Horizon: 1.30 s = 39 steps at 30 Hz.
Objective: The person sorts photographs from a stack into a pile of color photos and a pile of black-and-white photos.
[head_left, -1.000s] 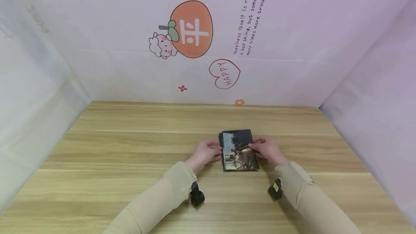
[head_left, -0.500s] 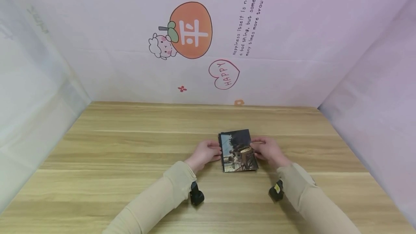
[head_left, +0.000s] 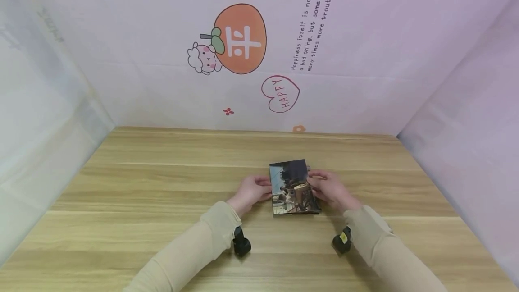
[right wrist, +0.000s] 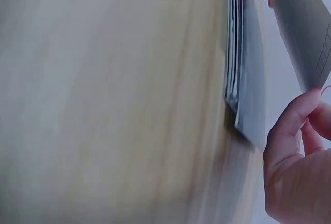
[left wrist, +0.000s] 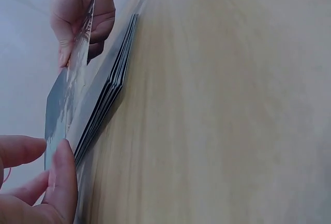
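A printed postcard (head_left: 289, 187) with a dark, busy picture is held up between both hands. My left hand (head_left: 252, 192) pinches its left edge between thumb and fingers. At the opposite edge, the right hand (head_left: 330, 190) grips it, with thumb and fingertip meeting on the card in the right wrist view. Beneath it, a neat stack of similar cards (left wrist: 109, 87) lies on the table, and a gap shows between stack and postcard in the left wrist view. The raised postcard hides most of the stack from the head view. Its pale back carries small printed marks in the right wrist view.
The wood-grain table (head_left: 162, 184) stretches around the hands. A pale printed backdrop (head_left: 162, 93) rises behind it, and white side sheets (head_left: 52, 116) enclose it left and right. Black wrist cameras (head_left: 242, 243) hang below each cuff.
The postcard has shifted a little to the left over the stack, and both hands have moved slightly left with it. A bit of the stack now shows past its upper right edge.
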{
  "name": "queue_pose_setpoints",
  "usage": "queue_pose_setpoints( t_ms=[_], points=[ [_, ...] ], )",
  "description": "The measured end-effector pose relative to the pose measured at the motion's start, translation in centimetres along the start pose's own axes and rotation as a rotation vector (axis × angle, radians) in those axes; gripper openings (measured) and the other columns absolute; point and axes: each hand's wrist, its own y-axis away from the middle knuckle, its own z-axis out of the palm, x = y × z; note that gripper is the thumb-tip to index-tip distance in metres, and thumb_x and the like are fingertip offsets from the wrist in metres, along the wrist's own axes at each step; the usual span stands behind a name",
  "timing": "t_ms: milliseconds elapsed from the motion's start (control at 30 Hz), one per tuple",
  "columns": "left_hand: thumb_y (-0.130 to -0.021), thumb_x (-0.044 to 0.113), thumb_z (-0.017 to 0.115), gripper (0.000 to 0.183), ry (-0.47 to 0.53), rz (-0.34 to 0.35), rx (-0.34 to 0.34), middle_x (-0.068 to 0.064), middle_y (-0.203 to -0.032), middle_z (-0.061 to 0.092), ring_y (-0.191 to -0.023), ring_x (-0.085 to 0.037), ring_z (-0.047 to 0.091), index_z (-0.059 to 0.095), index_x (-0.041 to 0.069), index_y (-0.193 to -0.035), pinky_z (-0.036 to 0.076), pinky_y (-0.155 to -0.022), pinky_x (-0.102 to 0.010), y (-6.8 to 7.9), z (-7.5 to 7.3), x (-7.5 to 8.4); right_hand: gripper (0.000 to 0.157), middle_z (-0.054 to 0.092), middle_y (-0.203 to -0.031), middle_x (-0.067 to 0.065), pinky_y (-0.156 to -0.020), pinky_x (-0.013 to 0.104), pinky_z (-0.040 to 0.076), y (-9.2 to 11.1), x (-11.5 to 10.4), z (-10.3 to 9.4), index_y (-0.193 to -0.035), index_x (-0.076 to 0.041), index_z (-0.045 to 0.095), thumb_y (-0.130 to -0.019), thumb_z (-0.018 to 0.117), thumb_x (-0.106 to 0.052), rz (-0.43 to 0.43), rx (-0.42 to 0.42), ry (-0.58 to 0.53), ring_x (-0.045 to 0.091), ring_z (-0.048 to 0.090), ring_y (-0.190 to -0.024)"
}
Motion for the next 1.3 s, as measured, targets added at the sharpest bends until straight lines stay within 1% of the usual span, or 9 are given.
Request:
queue_pose_setpoints(
  t_ms=[100, 233, 433, 700, 833, 967, 1067, 1133, 1300],
  points=[
    [-0.087, -0.008, 0.057, 0.044, -0.013, 0.007, 0.013, -0.026, -0.12, 0.056, -0.099, -0.027, 0.063, 0.046, -0.013, -0.129, 0.057, -0.085, -0.03, 0.1, -0.6, 0.3, 0.045, 0.056, -0.094, -0.003, -0.061, 0.011, 0.05, -0.1, -0.2, 0.5, -0.136, 0.005, 0.041, -0.096, 0.054, -0.01, -0.014, 0.01, -0.001, 0.0, 0.052, -0.066],
    [-0.086, -0.008, 0.058, 0.046, -0.032, 0.023, 0.03, -0.025, -0.12, 0.056, -0.101, -0.028, 0.062, 0.047, -0.009, -0.131, 0.056, -0.087, -0.033, 0.2, -1.7, 0.5, 0.046, 0.057, -0.098, 0.0, -0.061, 0.013, 0.052, -0.4, -0.5, 1.6, -0.137, -0.001, 0.044, -0.094, 0.057, -0.012, -0.027, 0.038, -0.002, 0.001, 0.054, -0.065],
    [-0.086, -0.007, 0.059, 0.045, -0.072, 0.051, 0.075, -0.025, -0.119, 0.057, -0.098, -0.027, 0.063, 0.05, -0.008, -0.13, 0.057, -0.085, -0.035, 0.0, -4.1, 0.6, 0.044, 0.056, -0.104, 0.007, -0.062, 0.015, 0.054, -1.4, -1.6, 4.0, -0.136, -0.006, 0.049, -0.093, 0.059, -0.011, -0.027, 0.062, 0.022, 0.005, 0.057, -0.069],
    [-0.086, -0.005, 0.058, 0.048, -0.158, 0.043, 0.106, -0.023, -0.124, 0.055, -0.105, -0.03, 0.061, 0.047, -0.005, -0.133, 0.056, -0.088, -0.033, -0.3, -8.0, 1.1, 0.045, 0.058, -0.122, 0.02, -0.073, 0.021, 0.057, -2.5, -3.2, 7.3, -0.139, -0.007, 0.046, -0.095, 0.055, -0.007, -0.05, -0.006, 0.075, 0.011, 0.063, -0.086],
    [-0.087, -0.005, 0.057, 0.049, -0.203, 0.047, 0.109, -0.023, -0.124, 0.055, -0.102, -0.026, 0.061, 0.047, -0.005, -0.134, 0.056, -0.087, -0.031, -0.3, -9.7, 1.6, 0.046, 0.059, -0.12, 0.022, -0.075, 0.025, 0.058, -3.0, -3.9, 8.8, -0.139, -0.005, 0.046, -0.094, 0.055, -0.004, -0.069, -0.021, 0.089, 0.016, 0.064, -0.09],
    [-0.086, -0.006, 0.057, 0.049, -0.243, 0.042, 0.123, -0.023, -0.124, 0.055, -0.099, -0.024, 0.06, 0.046, -0.005, -0.134, 0.056, -0.085, -0.029, -0.3, -11.0, 1.9, 0.048, 0.058, -0.121, 0.024, -0.08, 0.03, 0.058, -3.3, -4.4, 10.0, -0.14, -0.001, 0.042, -0.093, 0.054, -0.003, -0.075, -0.059, 0.104, 0.026, 0.064, -0.098],
    [-0.087, -0.006, 0.056, 0.049, -0.259, 0.032, 0.129, -0.025, -0.126, 0.053, -0.104, -0.029, 0.06, 0.045, -0.006, -0.134, 0.056, -0.087, -0.03, -0.1, -11.6, 2.0, 0.049, 0.058, -0.123, 0.026, -0.085, 0.033, 0.057, -3.6, -4.4, 10.5, -0.141, 0.001, 0.04, -0.093, 0.053, -0.002, -0.054, -0.077, 0.074, 0.032, 0.062, -0.106],
    [-0.087, -0.007, 0.055, 0.049, -0.262, 0.028, 0.129, -0.026, -0.127, 0.051, -0.107, -0.032, 0.058, 0.044, -0.007, -0.135, 0.055, -0.089, -0.032, -0.1, -11.9, 2.1, 0.049, 0.056, -0.125, 0.027, -0.09, 0.035, 0.055, -3.9, -4.4, 10.8, -0.141, 0.002, 0.038, -0.094, 0.051, -0.001, -0.039, -0.09, 0.026, 0.035, 0.059, -0.112],
    [-0.088, -0.009, 0.053, 0.048, -0.272, 0.015, 0.14, -0.027, -0.125, 0.051, -0.11, -0.035, 0.057, 0.044, -0.009, -0.135, 0.055, -0.09, -0.035, -0.1, -12.3, 1.9, 0.046, 0.051, -0.13, 0.03, -0.097, 0.04, 0.051, -4.5, -4.1, 11.3, -0.141, 0.005, 0.036, -0.096, 0.046, 0.001, -0.012, -0.108, -0.065, 0.039, 0.054, -0.118]
  ],
)
